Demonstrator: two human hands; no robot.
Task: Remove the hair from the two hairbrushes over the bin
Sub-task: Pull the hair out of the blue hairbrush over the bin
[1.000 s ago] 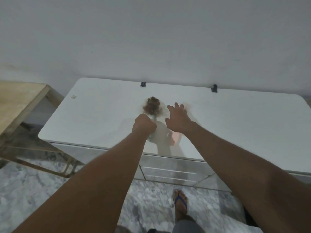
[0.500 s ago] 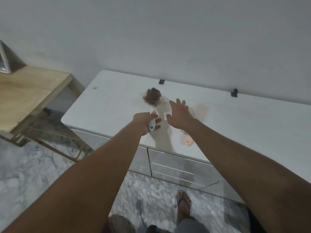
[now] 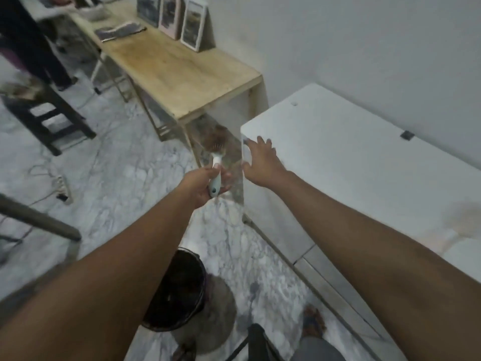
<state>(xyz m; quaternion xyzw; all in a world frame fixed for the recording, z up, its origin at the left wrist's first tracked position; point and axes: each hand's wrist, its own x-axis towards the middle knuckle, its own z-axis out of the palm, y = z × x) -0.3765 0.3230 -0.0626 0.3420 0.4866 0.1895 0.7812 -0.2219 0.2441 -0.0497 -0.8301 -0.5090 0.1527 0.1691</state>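
**Item: hairbrush (image 3: 215, 162), first of two.** Half a second ago it lay on the white desk (image 3: 338, 165) with fingers closing on its handle. Now it is lifted clear and held out past the desk's left end, above the marble floor (image 3: 117, 178). The head points away from the person and is matted with a brown clump of hair (image 3: 213, 138).

**Hands.**
- The left hand (image 3: 201, 187) is wrapped round the pale handle.
- The right hand (image 3: 261, 162) has its fingers spread and holds nothing, at the desk's near corner. Contact cannot be told through the blur.

**Bin (image 3: 182, 282).** Dark and round, it is newly in view on the floor, beneath the left forearm and nearer the person than the brush.

**Bearing on the task.** Pick-up looks done. The brush likely needs bringing back over the bin before any hair is pulled.

**Second hairbrush.** Not made out.

**Writing.** Framed cards (image 3: 194, 24) stand on the wooden desk (image 3: 182, 74), but their print is too blurred to read. No brand is legible anywhere.
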